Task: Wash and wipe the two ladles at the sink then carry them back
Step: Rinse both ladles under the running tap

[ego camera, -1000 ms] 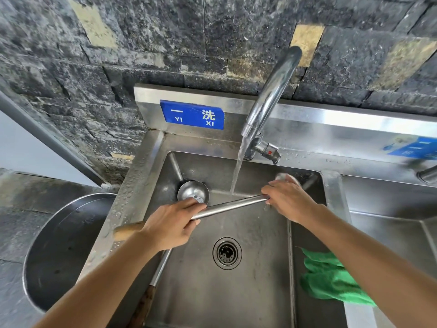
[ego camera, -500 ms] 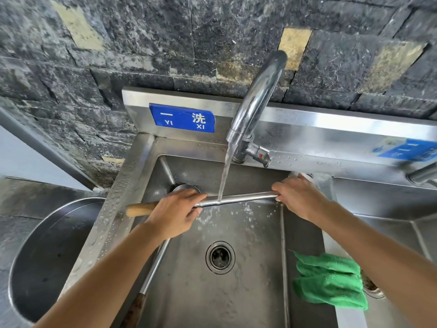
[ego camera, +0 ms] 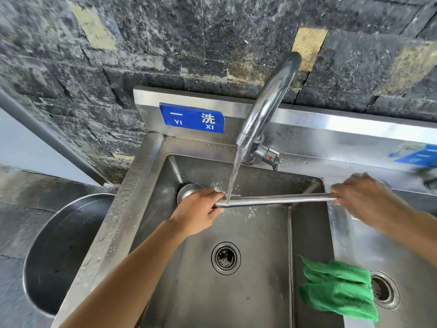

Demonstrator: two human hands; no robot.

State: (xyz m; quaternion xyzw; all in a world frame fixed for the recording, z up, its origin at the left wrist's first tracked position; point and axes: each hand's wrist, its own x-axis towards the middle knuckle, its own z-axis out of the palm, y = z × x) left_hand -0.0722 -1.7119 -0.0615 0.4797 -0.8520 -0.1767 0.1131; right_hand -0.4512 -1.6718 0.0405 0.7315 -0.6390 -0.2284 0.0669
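While rinsing at the sink (ego camera: pixel 248 304), gripping one ladle (ego camera: pixel 279 200) level across the left basin, an end in each hand. Up top, dark stone wall (ego camera: pixel 165 43), patched with a few tan blocks, filling the whole upper view. Below it, all steel: two basins side by side, left rim beaded with drops. Off to the left, outside the sink and just beside its rim, a big round steel bowl (ego camera: pixel 59 256).

Now the arms, reaching in from the bottom edge, well apart. Left hand (ego camera: pixel 198 211) wrapped tight round the ladle's left end, knuckles up, low over the back of the basin. Right hand (ego camera: pixel 364 197) clamped on the other end, out over the divider between the basins. Cannot tell which end carries the cup: both covered by fingers.

Above that, tap (ego camera: pixel 272 98), curving out from the back ledge and pouring a steady stream (ego camera: pixel 234 174) straight onto the handle, landing just beside the left hand and splashing a little around it.

Lower right, green cloth (ego camera: pixel 338 290), crumpled, draped over the divider and spilling toward the right basin. On the backsplash, blue sign (ego camera: pixel 191 118) with white lettering, left of the tap.

And the second ladle (ego camera: pixel 189 190): cup tucked into the basin's back left corner, touching nothing but steel, its handle hidden under the left hand. Centre floor of the basin, round drain (ego camera: pixel 225 258). Smallest of all, tap valve (ego camera: pixel 269 158) with a red dot, at the tap's base.
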